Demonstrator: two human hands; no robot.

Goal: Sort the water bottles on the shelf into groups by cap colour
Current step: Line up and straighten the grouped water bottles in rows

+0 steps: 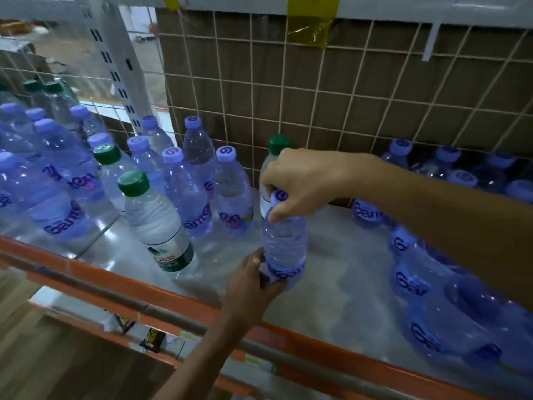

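Tipping is the main worry here. A purple-capped bottle (284, 241) sits about midway along the shelf (331, 264), nearer the orange front edge than the back. Its base is hidden, so I cannot tell whether it rests on the shelf or is lifted clear. The right hand (300, 180) grips the cap from above with curled fingers, and the left hand (251, 281) wraps round the label at the foot.

Just behind the right hand, close to the wire mesh (346, 96) at the back edge, stands a green-capped bottle (278, 144). A careless lift or swing of the wrist could knock it over. To the left, a row of purple-capped bottles (230, 194) stands close together. Setting the held one down hard against them might topple several.

A second green-capped bottle (153, 223) stands near the front edge — a nudge could send it off the shelf. The thin plastic looks soft, so the foot may slip from a loose grip. Crowded purple bottles (432, 298) at the right end leave little room there.
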